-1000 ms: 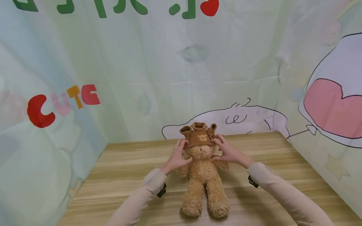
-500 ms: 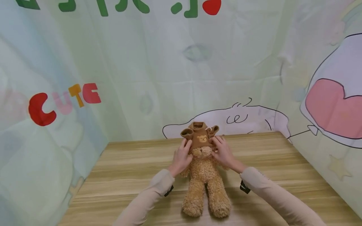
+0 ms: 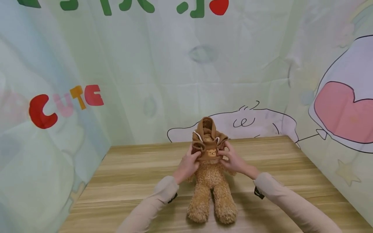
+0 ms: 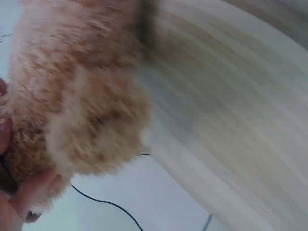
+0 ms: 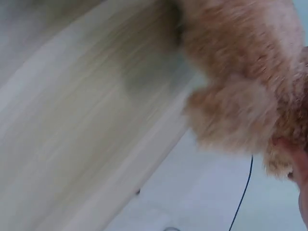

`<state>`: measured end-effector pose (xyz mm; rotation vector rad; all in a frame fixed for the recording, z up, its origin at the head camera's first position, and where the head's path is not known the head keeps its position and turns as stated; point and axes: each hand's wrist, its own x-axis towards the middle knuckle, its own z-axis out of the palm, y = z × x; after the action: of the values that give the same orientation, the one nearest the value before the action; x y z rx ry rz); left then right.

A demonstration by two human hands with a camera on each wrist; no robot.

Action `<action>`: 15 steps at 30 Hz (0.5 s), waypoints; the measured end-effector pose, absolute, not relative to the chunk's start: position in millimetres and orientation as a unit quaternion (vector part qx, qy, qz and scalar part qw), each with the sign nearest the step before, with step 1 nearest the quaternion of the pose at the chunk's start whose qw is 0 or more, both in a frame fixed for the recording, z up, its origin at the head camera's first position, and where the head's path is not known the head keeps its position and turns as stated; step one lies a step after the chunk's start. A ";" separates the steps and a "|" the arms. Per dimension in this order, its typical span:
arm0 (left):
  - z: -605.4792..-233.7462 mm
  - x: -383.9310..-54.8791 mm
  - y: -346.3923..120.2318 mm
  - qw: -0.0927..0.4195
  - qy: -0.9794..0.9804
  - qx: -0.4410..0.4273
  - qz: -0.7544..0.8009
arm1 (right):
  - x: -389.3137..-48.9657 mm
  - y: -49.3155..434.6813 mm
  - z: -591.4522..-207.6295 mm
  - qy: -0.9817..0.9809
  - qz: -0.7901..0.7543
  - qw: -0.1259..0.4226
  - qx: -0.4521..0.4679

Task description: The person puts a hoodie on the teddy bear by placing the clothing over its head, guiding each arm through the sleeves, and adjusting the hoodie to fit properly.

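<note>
A fluffy tan teddy bear [image 3: 211, 181] lies face up on the table, legs toward me. A small brown hoodie [image 3: 207, 157] with a bear patch and white drawstrings covers its head, the hem around the top of the chest. My left hand [image 3: 187, 165] pinches the hoodie's hem at the bear's left-of-view side. At the opposite side my right hand [image 3: 235, 160] pinches the hem, too. Both wrist views show mostly blurred fur, with the bear's arm [image 4: 96, 125] hanging down in the left one and a thumb [image 5: 294, 156] against the fur in the right one.
The wood-grain table [image 3: 140, 174] reaches back to a printed fabric backdrop [image 3: 151, 64], which also closes off both sides. Dark bands sit at both sleeve cuffs.
Both hands have pulled the hoodie down toward me, over the bear's face to its neck and upper chest. The hood now stands up at the top, and the drawstrings show.
</note>
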<state>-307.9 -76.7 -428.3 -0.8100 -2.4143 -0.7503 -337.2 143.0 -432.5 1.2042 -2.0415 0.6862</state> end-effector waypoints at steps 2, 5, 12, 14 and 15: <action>-429.2 -307.5 -79.7 0.208 -0.870 -0.294 -0.335 | -334.4 148.7 -432.5 -0.785 0.290 0.296 0.461; -427.0 -306.8 -81.5 0.152 -0.820 -0.265 -0.483 | -327.8 153.8 -429.9 -0.806 0.389 0.202 0.398; -414.2 -318.3 -79.6 0.018 -0.638 -0.067 -0.767 | -328.6 152.9 -412.1 -0.705 0.680 -0.034 0.198; -415.2 -328.2 -81.4 -0.025 -0.614 -0.031 -0.789 | -331.9 153.2 -407.3 -0.649 0.742 -0.080 0.149; -427.5 -342.3 -85.5 -0.049 -0.594 -0.044 -0.802 | -333.2 153.4 -405.1 -0.632 0.759 -0.091 0.130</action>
<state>-342.3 -85.5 -427.5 -0.1443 -1.9261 -2.6011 -333.2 153.4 -405.1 0.4331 -2.1079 2.5326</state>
